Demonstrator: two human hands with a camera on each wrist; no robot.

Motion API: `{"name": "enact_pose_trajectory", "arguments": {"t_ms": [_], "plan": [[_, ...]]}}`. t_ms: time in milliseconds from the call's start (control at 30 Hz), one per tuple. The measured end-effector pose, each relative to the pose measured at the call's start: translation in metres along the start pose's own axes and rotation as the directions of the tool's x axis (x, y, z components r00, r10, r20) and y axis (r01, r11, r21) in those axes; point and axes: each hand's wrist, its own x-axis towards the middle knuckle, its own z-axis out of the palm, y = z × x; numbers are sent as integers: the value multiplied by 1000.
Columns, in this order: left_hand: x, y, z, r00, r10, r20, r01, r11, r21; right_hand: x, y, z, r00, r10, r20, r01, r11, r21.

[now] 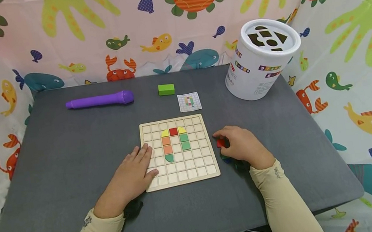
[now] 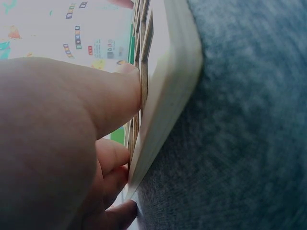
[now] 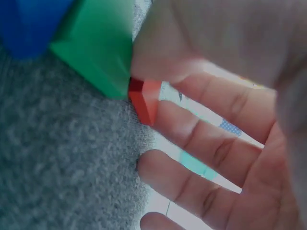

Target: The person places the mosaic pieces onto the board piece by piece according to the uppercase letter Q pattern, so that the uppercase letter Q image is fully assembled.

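Observation:
A wooden grid board (image 1: 199, 162) lies on the grey table. My left hand (image 1: 131, 175) rests on its left edge with fingers stretched out, thumb on the front left part. Coloured pieces sit in its cells: a red square (image 1: 173, 131) between two yellow pieces, orange squares (image 1: 167, 149) on the left, green squares (image 1: 185, 146) on the right and a green rounded piece (image 1: 169, 158) lower left. Right of the board, my right hand (image 1: 241, 146) pinches a small red block (image 3: 144, 101) at the tabletop. Green (image 3: 103, 52) and blue (image 3: 31, 26) pieces lie beside it, partly under the hand.
Behind the board lie a small pattern card (image 1: 189, 102) and a light green block (image 1: 166, 90). A purple microphone-shaped stick (image 1: 99, 100) lies back left. The white tub (image 1: 254, 69) with a shape-hole lid stands back right. A printed curtain (image 1: 87, 62) borders the table.

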Motion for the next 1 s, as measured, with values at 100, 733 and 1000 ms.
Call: {"name": "enact_pose_trajectory", "arguments": {"t_ms": [100,733,1000], "plan": [[-1,0,0,1000,-6,4,6,1000,-3,0,1,0,1000,13,-13,-13,1000,-4],[2,0,-2,999,-17,27,16,1000,16,1,-8,-2,995,-55,-87,57,998,25],[3,-2,-1,999,-21,28,21,1000,18,1,-9,-2,995,-80,-58,81,997,9]]}}
